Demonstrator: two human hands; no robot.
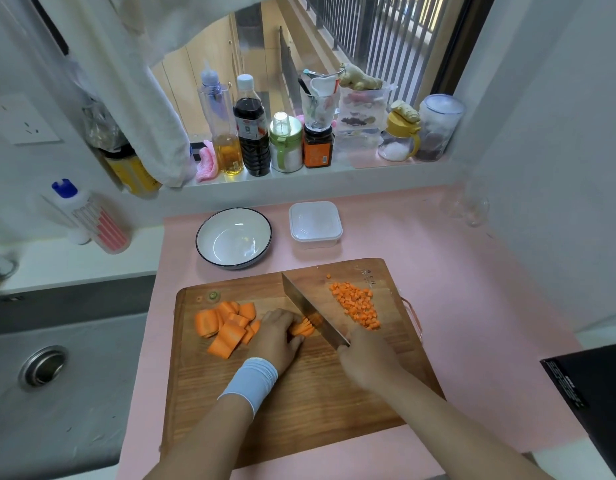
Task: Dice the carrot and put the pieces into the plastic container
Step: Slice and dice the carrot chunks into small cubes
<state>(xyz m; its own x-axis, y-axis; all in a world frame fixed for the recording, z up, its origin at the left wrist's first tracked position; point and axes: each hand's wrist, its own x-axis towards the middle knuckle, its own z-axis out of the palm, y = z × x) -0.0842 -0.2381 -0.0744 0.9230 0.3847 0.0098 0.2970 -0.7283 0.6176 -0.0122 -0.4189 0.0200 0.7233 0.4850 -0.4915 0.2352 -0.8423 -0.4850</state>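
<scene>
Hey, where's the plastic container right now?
In the head view, the plastic container sits on the pink counter, just beyond the cutting board and right of the white bowl.

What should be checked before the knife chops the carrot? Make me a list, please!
1. Left hand holds the carrot strips steady: ok.
2. Left fingers tucked back from the blade: cannot tell.
3. Right hand grips the knife: ok.
4. Diced pile lies apart from the blade: ok.
5. Cutting board lies flat on the counter: ok.
6. Plastic container stands behind the board: ok.
</scene>
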